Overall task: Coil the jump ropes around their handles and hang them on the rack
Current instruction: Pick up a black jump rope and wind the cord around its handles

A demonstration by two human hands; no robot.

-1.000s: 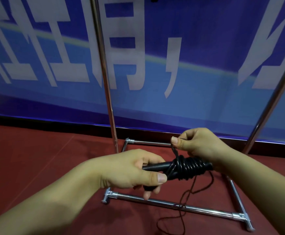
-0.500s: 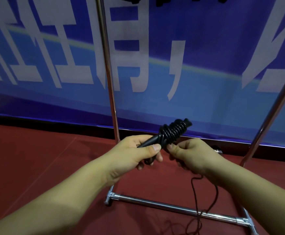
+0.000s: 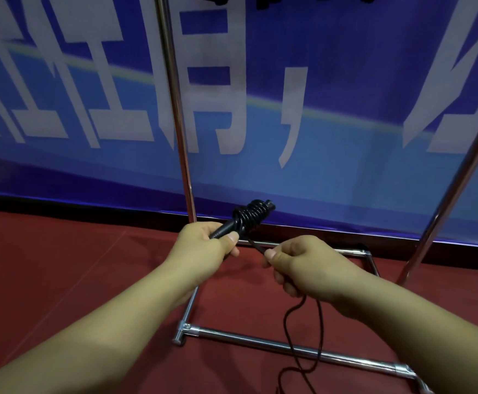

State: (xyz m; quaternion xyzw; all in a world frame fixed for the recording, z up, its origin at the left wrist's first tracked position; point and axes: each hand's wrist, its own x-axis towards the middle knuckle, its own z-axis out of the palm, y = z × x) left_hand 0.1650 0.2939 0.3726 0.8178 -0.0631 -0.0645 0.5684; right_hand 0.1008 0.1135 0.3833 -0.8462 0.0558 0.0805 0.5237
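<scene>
Hands: left hand (image 3: 208, 245) gripped handles (image 3: 226, 228), right hand (image 3: 303, 265) pinched rope (image 3: 256, 245) at centre frame | Risk: slack rope could loosen coil (image 3: 253, 216).

A blue banner (image 3: 331, 132) with large white characters covers the wall above a dark skirting (image 3: 61, 204) and red floor (image 3: 47, 265).

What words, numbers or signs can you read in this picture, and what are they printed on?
",": a white comma on the blue banner.
Large white Chinese characters, same banner: cropped at the top, not readable.
jump rope and rack: no text visible.
</scene>
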